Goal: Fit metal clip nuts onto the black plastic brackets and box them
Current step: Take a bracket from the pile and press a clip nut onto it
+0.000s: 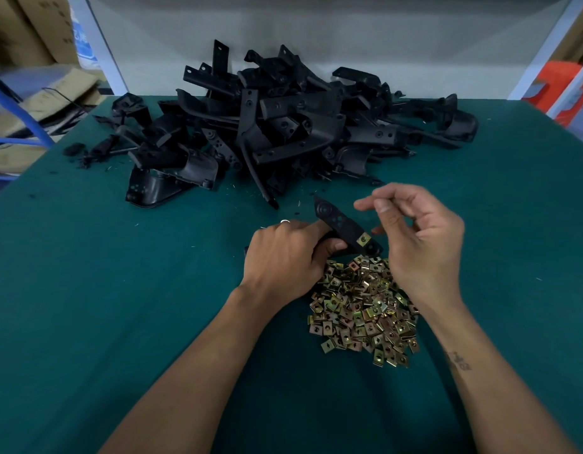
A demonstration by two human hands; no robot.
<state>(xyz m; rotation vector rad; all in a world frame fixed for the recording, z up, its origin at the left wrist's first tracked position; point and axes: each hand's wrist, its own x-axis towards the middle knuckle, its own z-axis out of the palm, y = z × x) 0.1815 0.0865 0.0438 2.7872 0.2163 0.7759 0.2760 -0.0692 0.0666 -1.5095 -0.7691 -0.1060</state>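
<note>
Gripping with thumb and curled fingers [332, 247], my left hand [283, 253] holds one black bracket [341, 226] just above the table, its round-bossed end pointing away from me; one clip nut [364, 239] already sits on the bracket's near tab, looks seated, can't confirm fully home; right hand [421, 237] hovers beside that tab, fingers loosely curled, fingertips [382, 204] near each other, nothing visible between them, so I read it as empty; judgement: one nut fitted, next is either a push to seat it or a fresh nut for another tab; to do it well, keep the bracket pinned steady in the left grip, tab edge exposed toward the right hand, slide the nut's open side square over the edge until its hole lines up with the bracket's hole; a skewed nut would likely jam or spring off; loose clip nut pile [362, 309] lies directly under and toward me from both hands, easy reach; unfitted bracket heap [283, 126] sits at the far side of the green table mat [87, 290]; cardboard boxes [28, 31] at far left off the table, no packing box in view on the mat.
</note>
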